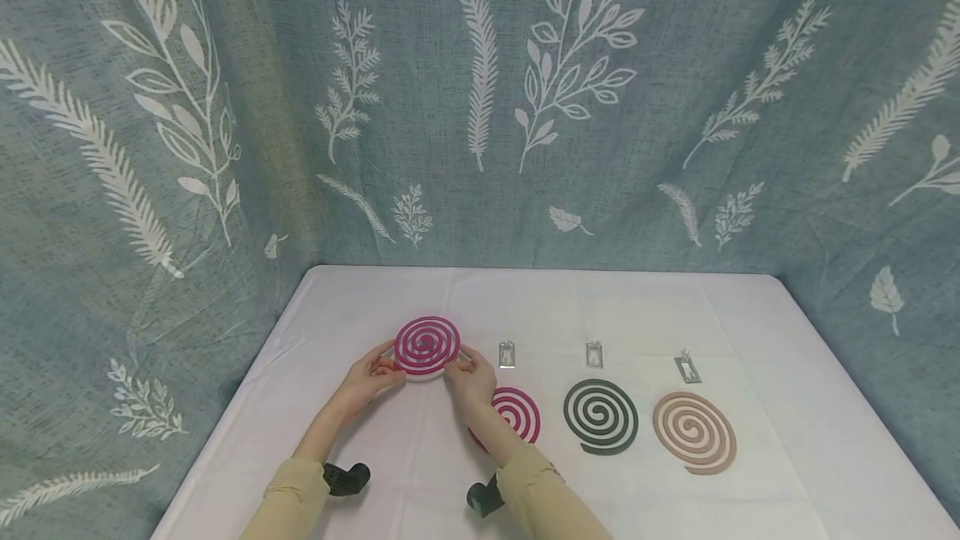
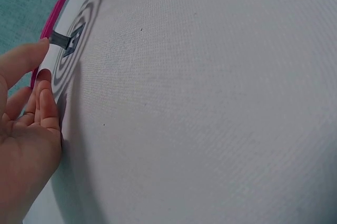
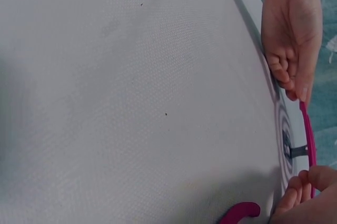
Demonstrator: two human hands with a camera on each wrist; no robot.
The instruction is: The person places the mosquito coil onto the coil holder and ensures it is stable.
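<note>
Left hand point(image 1: 369, 375) and right hand point(image 1: 472, 375) pinched opposite outer edges of a magenta, flat spiral coil point(image 1: 427, 342) over a small grey sheet-metal stand point(image 2: 61, 40); coil looked light, stiff, brittle, best held by its outermost ring.

Head view bright, even; wrist views dimmer, greyish; soft ringed shadow point(image 2: 64, 67) on white cloth point(image 2: 184, 103).

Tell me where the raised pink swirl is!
In the head view, the raised pink coil is just left of centre above the table, held between the left hand and right hand, with three small metal frames to its right.
</note>
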